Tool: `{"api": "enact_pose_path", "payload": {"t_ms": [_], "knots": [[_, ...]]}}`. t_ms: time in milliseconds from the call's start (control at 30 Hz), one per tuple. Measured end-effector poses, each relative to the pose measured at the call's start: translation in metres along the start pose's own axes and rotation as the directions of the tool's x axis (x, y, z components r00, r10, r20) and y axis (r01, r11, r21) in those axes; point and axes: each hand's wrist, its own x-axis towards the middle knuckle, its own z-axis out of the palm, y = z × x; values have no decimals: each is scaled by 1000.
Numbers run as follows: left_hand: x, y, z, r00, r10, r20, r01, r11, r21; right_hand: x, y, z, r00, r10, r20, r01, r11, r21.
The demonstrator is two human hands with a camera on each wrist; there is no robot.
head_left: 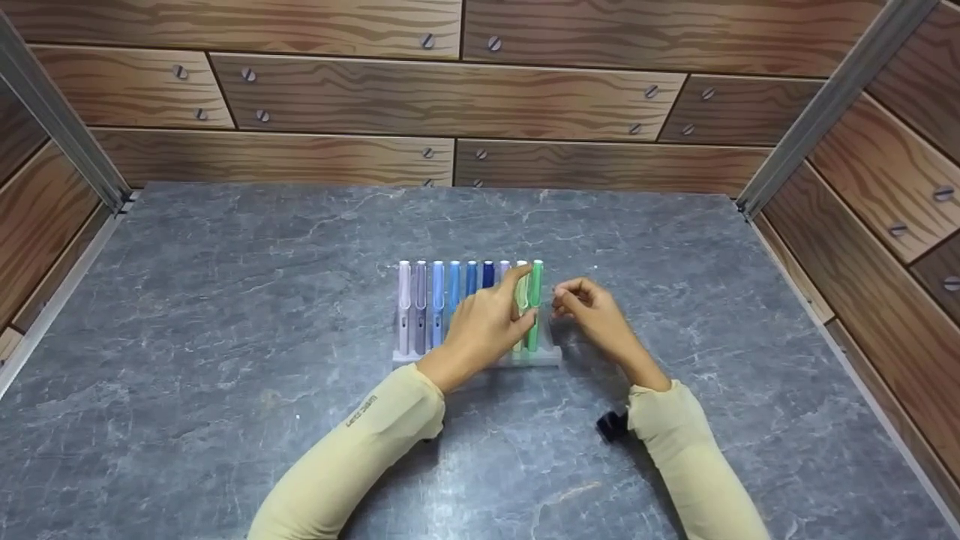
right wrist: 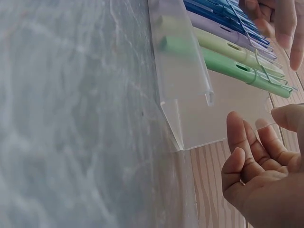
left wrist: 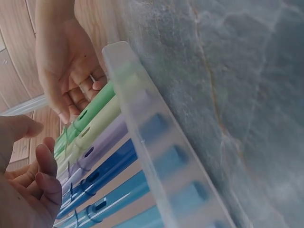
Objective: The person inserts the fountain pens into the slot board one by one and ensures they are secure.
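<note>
A frosted clear pen stand (head_left: 551,357) stands upright on the table, with several pens side by side in it, running from pale lilac through blues to green. The green pen (head_left: 535,300) is rightmost, beside a pale yellow-green pen (right wrist: 232,46). My left hand (head_left: 487,319) hovers in front of the right-hand pens, fingers loosely bent and nothing visible between them; it covers parts of several pens. At the stand's right side, my right hand (right wrist: 266,166) pinches the edge of its clear back panel (right wrist: 223,107) between thumb and fingers.
A grey marbled tabletop (head_left: 225,315) lies under the stand. Wood-patterned walls (head_left: 450,97) enclose the back and sides, with metal posts (head_left: 817,112) at the corners. A small black object (head_left: 612,426) sits by my right cuff.
</note>
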Motion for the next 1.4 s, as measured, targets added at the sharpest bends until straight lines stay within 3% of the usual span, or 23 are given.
{"api": "enact_pose_path", "payload": {"t_ms": [167, 600, 867, 1167, 1400], "knots": [[-6, -2, -7, 1000, 2, 18, -2, 1000, -11, 0, 1, 1, 1000, 1, -2, -1, 1000, 4], [-14, -15, -21, 1000, -9, -24, 9, 1000, -13, 2, 0, -7, 1000, 16, -11, -17, 999, -45], [-16, -21, -26, 998, -55, -39, 55, 998, -24, -4, -22, -5, 1000, -10, -9, 9, 996, -87], [-23, -28, -35, 997, -61, -51, 58, 997, -50, 3, -3, -12, 999, -26, -39, 19, 982, -187], [-29, -34, -47, 995, -62, -78, 57, 996, -63, 0, -3, -23, 997, -60, -51, 47, 974, -223]]}}
